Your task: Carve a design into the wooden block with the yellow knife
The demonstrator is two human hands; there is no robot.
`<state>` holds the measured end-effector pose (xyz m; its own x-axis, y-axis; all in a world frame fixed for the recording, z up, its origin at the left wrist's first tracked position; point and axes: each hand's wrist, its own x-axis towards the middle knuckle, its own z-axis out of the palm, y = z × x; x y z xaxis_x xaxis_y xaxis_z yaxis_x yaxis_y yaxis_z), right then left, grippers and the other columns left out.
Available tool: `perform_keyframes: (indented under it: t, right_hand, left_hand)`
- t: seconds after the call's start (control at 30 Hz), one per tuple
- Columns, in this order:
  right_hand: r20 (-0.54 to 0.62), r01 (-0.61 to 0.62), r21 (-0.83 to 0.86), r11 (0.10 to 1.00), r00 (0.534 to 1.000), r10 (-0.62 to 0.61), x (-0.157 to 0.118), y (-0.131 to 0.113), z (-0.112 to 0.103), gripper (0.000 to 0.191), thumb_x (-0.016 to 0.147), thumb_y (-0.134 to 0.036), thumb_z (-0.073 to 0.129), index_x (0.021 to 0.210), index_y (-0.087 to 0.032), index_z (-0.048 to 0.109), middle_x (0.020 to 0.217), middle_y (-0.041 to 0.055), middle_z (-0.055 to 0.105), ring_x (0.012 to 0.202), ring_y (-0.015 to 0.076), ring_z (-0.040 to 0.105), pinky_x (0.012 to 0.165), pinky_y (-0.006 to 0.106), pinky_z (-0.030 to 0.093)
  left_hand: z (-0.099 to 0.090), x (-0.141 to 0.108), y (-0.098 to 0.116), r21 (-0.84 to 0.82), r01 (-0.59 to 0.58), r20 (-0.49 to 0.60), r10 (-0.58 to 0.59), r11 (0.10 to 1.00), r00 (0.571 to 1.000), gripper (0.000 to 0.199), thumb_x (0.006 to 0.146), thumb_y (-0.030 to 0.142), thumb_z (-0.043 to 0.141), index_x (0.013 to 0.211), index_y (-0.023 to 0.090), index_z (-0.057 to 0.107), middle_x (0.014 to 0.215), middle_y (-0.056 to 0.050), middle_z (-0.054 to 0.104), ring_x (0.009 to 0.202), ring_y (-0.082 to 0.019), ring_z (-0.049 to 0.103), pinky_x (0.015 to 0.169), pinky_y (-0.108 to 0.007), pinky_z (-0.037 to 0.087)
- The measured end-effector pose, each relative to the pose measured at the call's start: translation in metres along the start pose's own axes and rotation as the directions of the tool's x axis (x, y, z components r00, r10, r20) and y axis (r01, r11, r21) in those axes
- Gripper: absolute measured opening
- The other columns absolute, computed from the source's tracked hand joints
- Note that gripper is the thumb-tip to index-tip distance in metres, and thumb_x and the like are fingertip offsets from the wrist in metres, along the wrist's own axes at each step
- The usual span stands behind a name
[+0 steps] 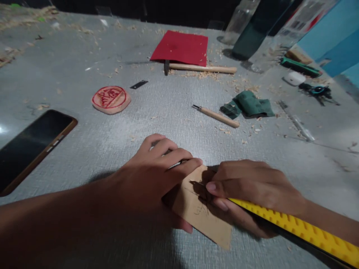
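Note:
My left hand [162,179] grips a thin, light-brown wooden block [215,229] at its left and far edges, the thumb on the near side. Dark pencil-like lines mark the block's face. My right hand [252,190] is closed around a utility knife [294,228] with a ribbed yellow and black handle. The knife's dark pointed tip rests on or just over the block, close to the drawn lines; contact cannot be made out. Beyond my hands lies a small wood-handled carving gouge [215,116].
A phone [33,144] lies at left, beside a carved wooden piece with red marks [110,99] and a loose blade [139,84]. Farther back are a hammer [202,68], red sheet [182,46], green sandpaper [249,104], bottles [255,30] and keys [318,91]. Wood shavings litter the table.

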<state>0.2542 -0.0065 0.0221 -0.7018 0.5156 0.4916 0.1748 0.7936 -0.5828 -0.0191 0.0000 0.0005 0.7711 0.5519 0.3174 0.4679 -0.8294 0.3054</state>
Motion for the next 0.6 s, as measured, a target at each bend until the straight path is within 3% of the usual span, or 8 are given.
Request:
perform_keyframes:
  t: [0.17,0.37,0.6]
  right_hand:
    - [-0.012,0.017,-0.036,0.999,1.000,-0.018,-0.0015,-0.0004,0.0017,0.012,0.101,-0.007,0.070,0.112,-0.012,0.072,0.083,0.0053,0.076,0.075,0.0132,0.073,0.069,0.025,0.060]
    - [0.009,0.008,-0.044,0.999,1.000,-0.007,-0.0029,-0.0006,0.0002,0.013,0.102,-0.008,0.071,0.115,-0.012,0.073,0.088,0.0085,0.080,0.081,0.0155,0.077,0.072,0.027,0.062]
    - [-0.017,0.039,-0.065,0.997,0.999,-0.040,-0.0016,0.0005,0.0028,0.011,0.107,-0.011,0.066,0.117,-0.013,0.071,0.082,0.0059,0.078,0.081,0.0169,0.080,0.072,0.029,0.065]
  left_hand:
    - [0.0017,-0.0028,0.0012,0.000,0.022,0.021,-0.022,1.000,1.000,0.074,0.092,0.055,0.079,0.153,0.020,0.055,0.141,-0.007,0.074,0.126,-0.031,0.063,0.124,-0.054,0.027]
    - [0.0021,-0.0028,0.0013,-0.024,0.017,0.035,-0.016,1.000,0.999,0.075,0.096,0.058,0.072,0.155,0.017,0.052,0.144,-0.009,0.071,0.131,-0.032,0.062,0.126,-0.054,0.023]
    - [0.0023,-0.0027,-0.0008,-0.021,0.002,0.030,-0.002,1.000,1.000,0.072,0.099,0.063,0.067,0.152,0.016,0.053,0.141,-0.008,0.072,0.127,-0.031,0.064,0.122,-0.053,0.030]
